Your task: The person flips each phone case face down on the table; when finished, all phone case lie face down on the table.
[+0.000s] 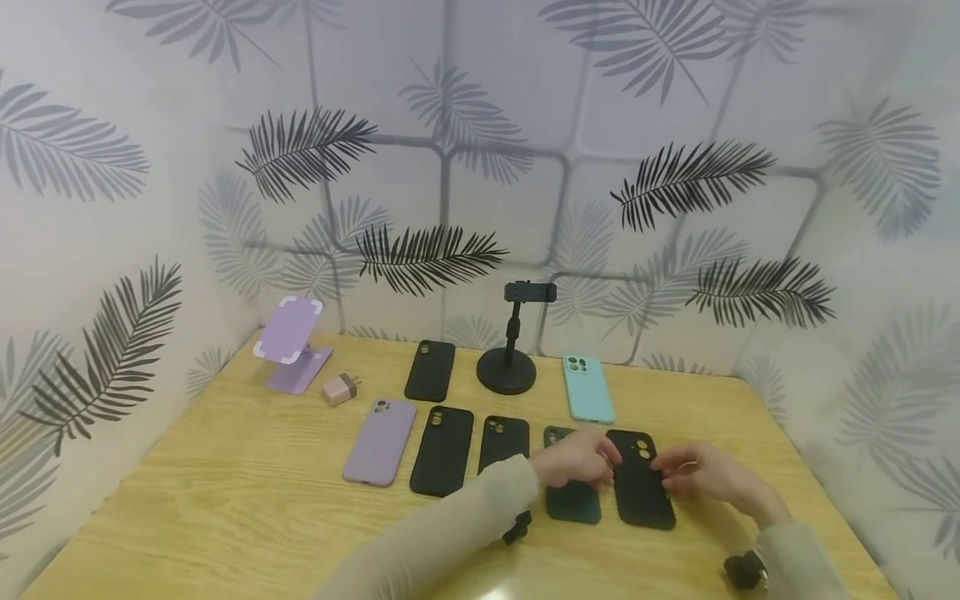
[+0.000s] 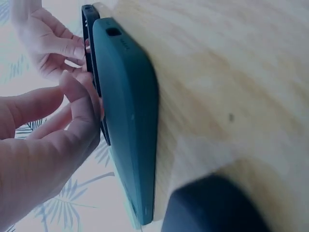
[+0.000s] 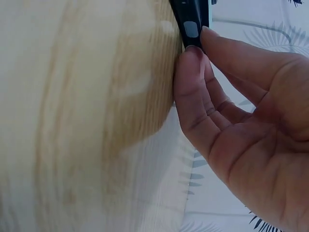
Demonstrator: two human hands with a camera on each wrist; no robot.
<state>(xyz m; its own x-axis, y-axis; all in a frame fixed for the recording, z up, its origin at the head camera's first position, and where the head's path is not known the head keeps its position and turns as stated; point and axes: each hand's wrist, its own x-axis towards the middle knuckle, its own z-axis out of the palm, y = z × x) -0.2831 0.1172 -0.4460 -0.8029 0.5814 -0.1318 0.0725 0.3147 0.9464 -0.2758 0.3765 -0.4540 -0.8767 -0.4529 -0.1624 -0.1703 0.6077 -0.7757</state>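
Note:
A black phone case (image 1: 643, 487) lies at the right end of a row of cases, its camera cutouts toward the wall. My right hand (image 1: 708, 477) pinches its right edge; in the right wrist view, the thumb and fingertips (image 3: 192, 60) meet at the case's side (image 3: 189, 19). From the other side, my left hand (image 1: 576, 457) reaches across a dark green phone case (image 1: 573, 502) and holds the black case's left edge with curled fingers. The left wrist view shows the green case (image 2: 123, 106) standing between the camera and the black one, hiding part of the fingertips.
Left along the row lie two more black cases (image 1: 442, 454) (image 1: 504, 440) and a lilac case (image 1: 380, 443). Behind are another black case (image 1: 430, 371), a black phone stand (image 1: 507, 372), a turquoise case (image 1: 589, 392), a pink charger (image 1: 339, 390) and a lilac stand (image 1: 288, 331). Patterned walls border the wooden table (image 1: 225, 500).

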